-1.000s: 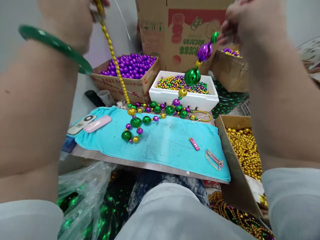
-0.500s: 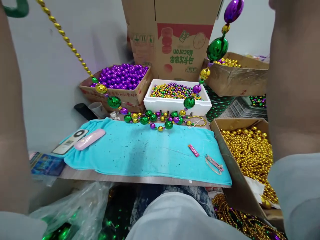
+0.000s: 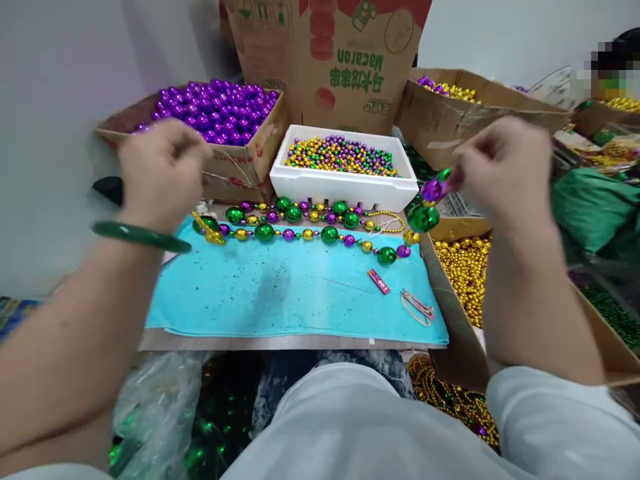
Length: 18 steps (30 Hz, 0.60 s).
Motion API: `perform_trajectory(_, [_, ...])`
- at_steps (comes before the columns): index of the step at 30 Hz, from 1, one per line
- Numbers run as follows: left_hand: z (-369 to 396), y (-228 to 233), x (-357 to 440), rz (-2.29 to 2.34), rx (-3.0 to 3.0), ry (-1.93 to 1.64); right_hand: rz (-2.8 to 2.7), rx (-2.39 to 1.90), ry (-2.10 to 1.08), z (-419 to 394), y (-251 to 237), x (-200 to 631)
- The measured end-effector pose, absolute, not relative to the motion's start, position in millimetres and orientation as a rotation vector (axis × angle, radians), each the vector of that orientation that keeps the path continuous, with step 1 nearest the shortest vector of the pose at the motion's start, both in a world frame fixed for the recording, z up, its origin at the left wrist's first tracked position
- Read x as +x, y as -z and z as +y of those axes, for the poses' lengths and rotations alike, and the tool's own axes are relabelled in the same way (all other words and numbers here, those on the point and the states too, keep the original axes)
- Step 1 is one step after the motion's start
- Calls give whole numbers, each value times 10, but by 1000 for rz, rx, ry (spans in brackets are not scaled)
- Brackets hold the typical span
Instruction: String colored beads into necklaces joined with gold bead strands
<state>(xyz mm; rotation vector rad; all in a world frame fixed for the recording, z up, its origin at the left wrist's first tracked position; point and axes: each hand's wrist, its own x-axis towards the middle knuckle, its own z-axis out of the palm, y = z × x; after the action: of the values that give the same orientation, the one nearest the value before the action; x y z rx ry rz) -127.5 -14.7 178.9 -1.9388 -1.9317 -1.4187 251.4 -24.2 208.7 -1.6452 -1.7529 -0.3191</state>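
My right hand point(image 3: 505, 170) is closed on the upper end of a bead strand point(image 3: 329, 235) of large green, purple and gold beads. From there the strand sags leftward over the turquoise towel point(image 3: 280, 287). Its left end, with a bunched gold part point(image 3: 210, 230), hangs below my left hand point(image 3: 163, 173). The left fingers are pinched together, and a thin thread point(image 3: 235, 163) trails from them. Whether they also grip the gold part is blurred. Behind the strand, other beads of the same kind point(image 3: 293, 213) lie along the towel's far edge.
Purple beads fill a carton point(image 3: 250, 180) at back left. A white foam box point(image 3: 345, 187) holds small mixed beads. Gold beads fill a carton point(image 3: 450, 313) at right. A pink packet point(image 3: 379, 281) and pink-handled tool point(image 3: 417, 307) lie on the towel. A person point(image 3: 613, 67) is at far right.
Both hands have come down into view from above the frame. The strand has dropped and now hangs flatter above the towel; its gold part no longer stretches up at left.
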Motion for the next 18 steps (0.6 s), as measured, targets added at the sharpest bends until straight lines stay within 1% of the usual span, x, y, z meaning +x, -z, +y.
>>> perform_trajectory(2, [-263,-1320,-1134,-1943,-2013,1509,-1712,-1599,238,-382,-1692,2319])
perform_trajectory(5, [-407,-665,-944,-2025,-2139,1695,-1871,-1558,3,-535,-1124,2022])
perform_trajectory(9, [-525,-50,-683,-2328,-2137,1998,-2148,-1596,-492,-696,-491,1595])
perform_trajectory(12, [-576,218,-514,-2508,-2082,2235,-2132,-1533,-856,-726,-138,1391])
perform_trajectory(14, [-601,321,-443,-2560,-2071,2333,-1988,-1431,-1014,-694,40,1343])
perform_trajectory(16, [-619,372,-403,-2584,-2136,2339,-1816,-1316,-1056,-641,170,1345])
perform_trajectory(18, [-630,380,-381,-2597,-2256,2284,-1711,-1191,-1030,-585,242,1372])
